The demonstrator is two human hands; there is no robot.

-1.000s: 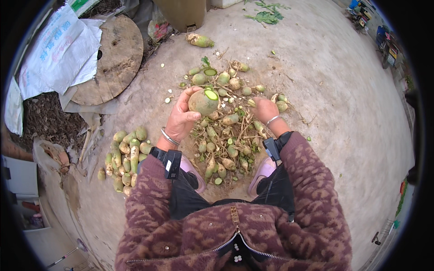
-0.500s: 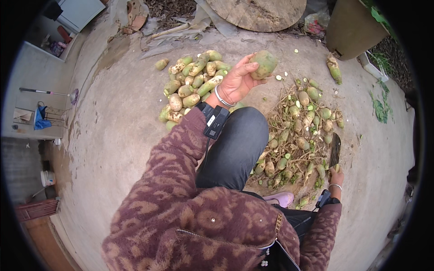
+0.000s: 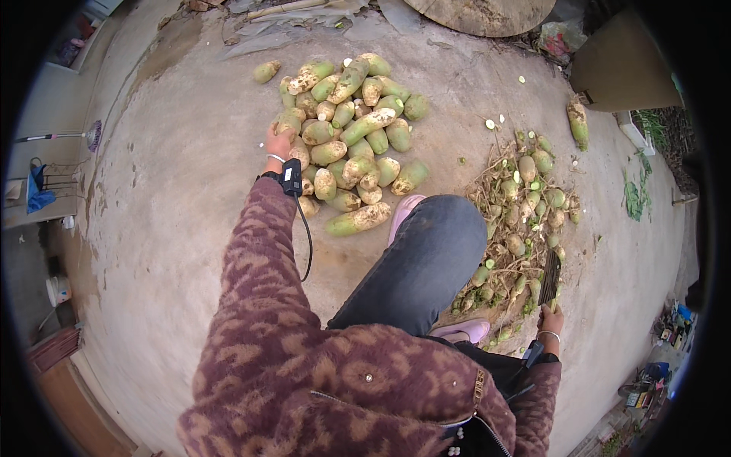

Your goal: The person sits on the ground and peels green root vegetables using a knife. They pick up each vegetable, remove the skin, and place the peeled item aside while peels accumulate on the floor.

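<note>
A heap of green-and-white radishes (image 3: 346,141) lies on the concrete in front of me. At its left edge my left hand (image 3: 279,148) has its fingers round a green radish (image 3: 288,119), which rests against the others. Low on the right, my right hand (image 3: 550,318) grips the handle of a knife (image 3: 549,278) with a broad dark blade. The blade points away from me beside a looser pile of cut radish tops (image 3: 512,217) with roots and green stubs. Most of the knife's handle is hidden by my fingers.
My bent knee (image 3: 426,247) and pink shoes (image 3: 466,330) stand between the two piles. A single radish (image 3: 577,124) lies at the far right near a large brown pot (image 3: 624,65). A round wooden board (image 3: 483,14) and plastic sheeting (image 3: 293,30) lie at the back.
My left hand has swung left and down, carrying the radish from in front of my knee to the heap's left edge. My right hand with the knife has shifted slightly toward me.
</note>
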